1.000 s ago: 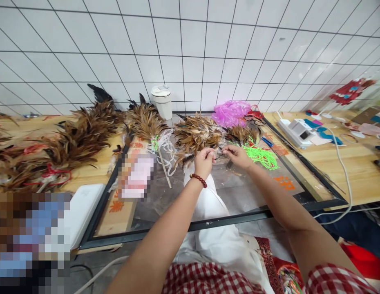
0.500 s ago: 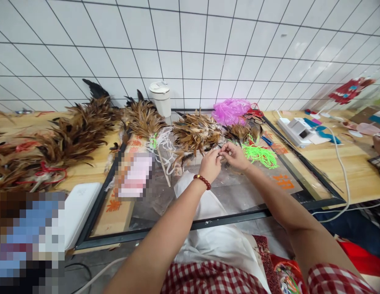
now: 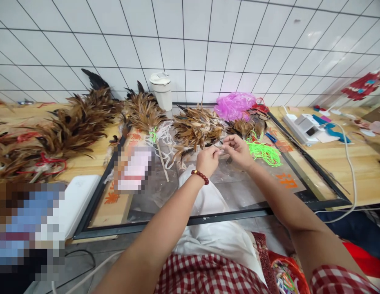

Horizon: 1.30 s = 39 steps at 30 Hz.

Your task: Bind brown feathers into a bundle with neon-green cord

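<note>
My left hand [image 3: 207, 161], with a red bead bracelet [image 3: 200, 177] on its wrist, is closed in a pinch over the framed clear panel. Its fingertips meet those of my right hand [image 3: 238, 151], also pinched. A thin dark strip [image 3: 220, 144], too small to identify for certain, shows at the fingertips. Just beyond my hands lies a heap of brown feathers [image 3: 197, 127]. Bright green cords [image 3: 265, 153] spread to the right of my right hand, in front of a smaller feather bunch [image 3: 245, 125].
The black-framed panel [image 3: 233, 215] lies on a wooden table [image 3: 366, 171]. Around it are feather bundles [image 3: 81, 122], a thin stick [image 3: 163, 161], a white lidded cup [image 3: 162, 92], a pink plastic bag [image 3: 234, 105], blue-handled pliers [image 3: 272, 137], a white device [image 3: 306, 128] and its cable [image 3: 351, 163].
The camera view has shifted slightly. My right hand's fingers have lifted and spread a little, and the thin dark strip now shows more clearly at the fingertips.
</note>
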Available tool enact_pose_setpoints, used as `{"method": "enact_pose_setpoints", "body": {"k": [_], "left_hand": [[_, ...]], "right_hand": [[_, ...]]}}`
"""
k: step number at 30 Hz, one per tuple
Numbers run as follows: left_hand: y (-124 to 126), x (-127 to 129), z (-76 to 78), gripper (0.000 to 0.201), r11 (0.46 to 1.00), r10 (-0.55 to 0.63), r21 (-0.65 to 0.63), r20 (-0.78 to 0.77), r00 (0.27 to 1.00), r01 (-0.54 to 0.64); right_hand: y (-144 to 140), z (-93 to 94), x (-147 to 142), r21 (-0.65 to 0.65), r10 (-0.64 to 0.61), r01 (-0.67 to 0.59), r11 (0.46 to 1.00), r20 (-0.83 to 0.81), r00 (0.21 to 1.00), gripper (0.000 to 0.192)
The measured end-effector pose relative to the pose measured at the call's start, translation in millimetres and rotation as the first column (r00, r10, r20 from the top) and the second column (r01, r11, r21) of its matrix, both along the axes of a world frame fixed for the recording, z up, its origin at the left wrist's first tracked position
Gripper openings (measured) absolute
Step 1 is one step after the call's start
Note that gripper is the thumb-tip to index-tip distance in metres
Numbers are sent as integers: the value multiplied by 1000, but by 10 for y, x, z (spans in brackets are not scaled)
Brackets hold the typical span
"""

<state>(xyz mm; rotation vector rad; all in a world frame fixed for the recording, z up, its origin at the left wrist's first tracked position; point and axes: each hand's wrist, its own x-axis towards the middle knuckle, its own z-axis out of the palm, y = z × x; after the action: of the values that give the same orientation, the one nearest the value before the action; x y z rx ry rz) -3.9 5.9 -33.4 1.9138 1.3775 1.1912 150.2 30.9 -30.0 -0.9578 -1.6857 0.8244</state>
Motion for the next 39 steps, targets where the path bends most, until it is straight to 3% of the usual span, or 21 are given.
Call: {"method": "enact_pose_setpoints", "body": {"k": [4,6,9,12,18,23,27,31,35,39], "left_hand": [[3,-33,17,15,993,52,103,58,997,-58],[3,-50,49,10,970,134,195,65,989,-145],[-2,-61,90,5,934,247,251,67,967,-256],[4,-55,83,6,944,222,236,63,973,-230],[48,-38,7,11,975,57,197,236,970,-105],[36,-36,22,9,983,44,158,262,964,-88],[18,-36,57,11,996,68,31,329,942,-82],[22,-35,79,13,994,105,-56,417,903,-90],[49,-38,73,11,991,120,-116,499,858,-72],[83,-44,67,11,985,153,-147,547,823,-86]], "right_hand": [[64,89,86,36,-143,145,989,-30,989,30],[82,172,192,128,-182,166,978,121,976,22],[84,264,336,247,-169,67,967,420,891,12],[79,251,356,289,-180,29,957,510,841,12],[57,162,171,394,-268,93,914,417,868,15],[53,319,257,404,-285,85,911,466,837,17],[46,503,498,341,-290,97,935,579,762,16],[14,587,665,113,-130,68,991,735,665,14],[-10,528,594,-22,-10,44,999,778,628,12],[-7,423,425,-19,-13,48,999,810,587,12]]}}
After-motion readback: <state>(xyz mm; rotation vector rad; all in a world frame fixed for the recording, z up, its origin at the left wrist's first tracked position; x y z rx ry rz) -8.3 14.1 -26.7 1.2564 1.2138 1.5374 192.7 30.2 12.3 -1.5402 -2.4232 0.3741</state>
